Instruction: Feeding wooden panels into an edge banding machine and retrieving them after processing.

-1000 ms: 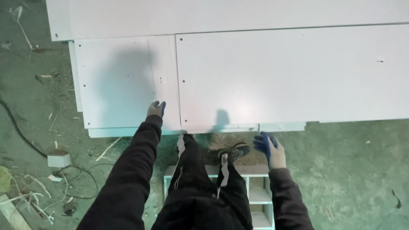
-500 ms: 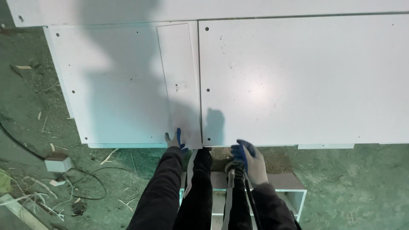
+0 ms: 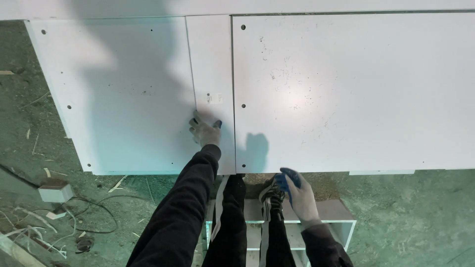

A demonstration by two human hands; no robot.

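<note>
Large white flat panels lie on the green floor in front of me. A narrow white strip panel (image 3: 213, 74) sits between a left panel (image 3: 118, 89) and a wide right panel (image 3: 356, 94). My gloved left hand (image 3: 205, 129) rests flat on the lower part of the narrow strip, at its left seam, fingers spread. Lower down, my gloved right hand (image 3: 297, 198) hangs just below the right panel's near edge, fingers loosely curled, holding nothing that I can see. My legs and shoes (image 3: 269, 198) stand on a small white shelf unit (image 3: 336, 217).
Another white panel edge (image 3: 247, 6) runs along the top. A small white box (image 3: 55, 192) with a dark cable (image 3: 94, 217) lies on the floor at the left, among wood splinters and scraps (image 3: 29, 237). The floor (image 3: 420, 222) is green and dusty.
My left hand has slid up from the panels' near edge onto the narrow strip. My right hand has shifted slightly; the view has moved closer over the panels.
</note>
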